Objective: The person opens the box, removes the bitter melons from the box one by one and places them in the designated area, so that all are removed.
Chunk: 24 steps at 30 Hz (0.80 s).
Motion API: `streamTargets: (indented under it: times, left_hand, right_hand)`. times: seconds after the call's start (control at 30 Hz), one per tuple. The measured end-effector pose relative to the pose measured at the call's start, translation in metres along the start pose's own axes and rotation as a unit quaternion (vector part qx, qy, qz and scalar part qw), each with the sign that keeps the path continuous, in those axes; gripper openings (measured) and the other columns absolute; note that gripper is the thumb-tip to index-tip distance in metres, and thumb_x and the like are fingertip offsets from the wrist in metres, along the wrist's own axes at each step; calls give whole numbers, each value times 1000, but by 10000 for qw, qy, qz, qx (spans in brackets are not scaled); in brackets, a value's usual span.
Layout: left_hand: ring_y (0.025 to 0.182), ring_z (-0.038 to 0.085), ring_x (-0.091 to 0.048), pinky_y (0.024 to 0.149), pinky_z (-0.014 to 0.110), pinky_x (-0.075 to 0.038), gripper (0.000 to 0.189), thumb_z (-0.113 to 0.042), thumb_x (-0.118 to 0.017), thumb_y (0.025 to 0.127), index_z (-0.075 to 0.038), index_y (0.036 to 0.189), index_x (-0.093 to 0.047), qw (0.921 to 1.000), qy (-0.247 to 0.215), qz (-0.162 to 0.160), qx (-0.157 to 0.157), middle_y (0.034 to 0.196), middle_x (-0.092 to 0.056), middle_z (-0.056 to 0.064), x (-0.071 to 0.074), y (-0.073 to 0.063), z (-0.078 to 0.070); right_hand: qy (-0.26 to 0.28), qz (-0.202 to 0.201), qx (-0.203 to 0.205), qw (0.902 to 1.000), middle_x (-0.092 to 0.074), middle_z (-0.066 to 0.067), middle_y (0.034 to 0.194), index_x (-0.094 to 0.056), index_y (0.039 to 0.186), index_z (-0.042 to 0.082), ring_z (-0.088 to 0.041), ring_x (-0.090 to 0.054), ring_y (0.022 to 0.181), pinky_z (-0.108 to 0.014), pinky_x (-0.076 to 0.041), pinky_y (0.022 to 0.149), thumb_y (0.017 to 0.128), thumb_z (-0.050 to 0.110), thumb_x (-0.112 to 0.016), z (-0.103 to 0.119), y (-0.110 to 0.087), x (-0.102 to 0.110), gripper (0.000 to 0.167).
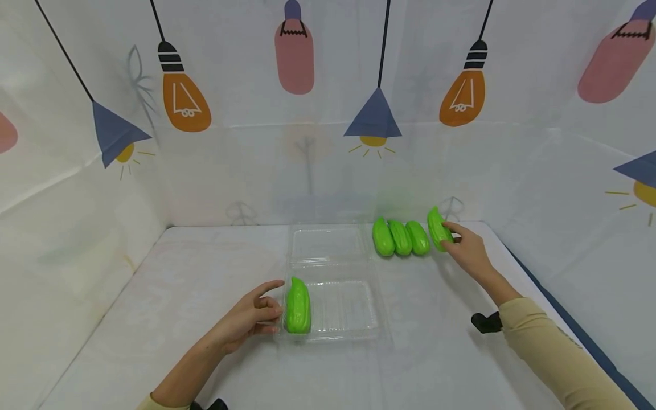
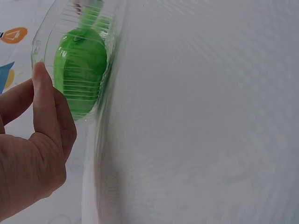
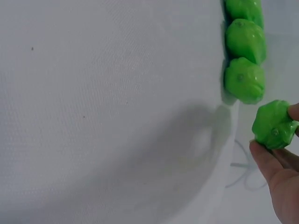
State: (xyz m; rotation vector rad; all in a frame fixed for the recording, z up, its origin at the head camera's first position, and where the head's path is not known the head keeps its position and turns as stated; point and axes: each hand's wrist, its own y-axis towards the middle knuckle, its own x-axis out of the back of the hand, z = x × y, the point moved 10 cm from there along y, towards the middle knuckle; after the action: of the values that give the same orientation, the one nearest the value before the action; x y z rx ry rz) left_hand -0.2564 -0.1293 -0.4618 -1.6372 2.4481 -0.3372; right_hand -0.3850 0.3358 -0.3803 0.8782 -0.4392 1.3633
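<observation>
A clear plastic clamshell container lies spread on the white table, its lid folded back. One bright green, ridged toy vegetable with a tapered tip rests along the container's left side. My left hand is at the left edge, fingers spread loosely and fingertips right at the rim; in the left wrist view the green vegetable shows through the ribbed wall. At the back right, my right hand pinches a matching green toy vegetable between thumb and fingers, tapered end away from me.
Several matching green vegetables stand side by side at the back, between the container lid and my right hand. A white cloth backdrop with printed lamps rises behind the table. Black straps hang at both wrists.
</observation>
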Motion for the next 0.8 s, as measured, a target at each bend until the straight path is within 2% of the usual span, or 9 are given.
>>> streamTargets:
  times: [0.1,0.27,0.47,0.8]
  left_hand:
    - [82,11,-59,70,23,-60,75,-14,-68,93,-14,155,-27,10000,10,-20,16,93,-55,0,0,0,0]
    - [81,10,-59,69,23,-60,72,-11,-66,94,-14,155,-27,10000,56,-18,4,93,-55,0,0,1,-1]
    - [81,10,-60,69,23,-60,72,-11,-66,95,-14,156,-27,10000,53,-20,22,93,-56,-1,0,0,-1]
    - [81,10,-60,70,23,-60,75,-15,-69,93,-14,156,-26,10000,-7,22,-14,93,-56,-1,0,1,-1]
  right_hand:
    - [-63,29,-46,10000,-54,-31,136,-49,141,-4,-48,-64,106,-25,-52,70,93,11,-60,-5,1,-1,51]
    - [-159,44,-126,9998,-53,-32,137,-50,140,-4,-51,-63,107,-41,-57,75,93,9,-60,-13,3,-4,50]
    - [-261,58,-103,9996,-53,-33,135,-50,139,-7,-52,-62,108,-54,-56,85,93,9,-60,-18,6,-10,49]
    - [-307,101,-179,9993,-52,-34,137,-50,139,-7,-53,-61,108,-58,-53,89,94,11,-60,-27,8,-20,49]
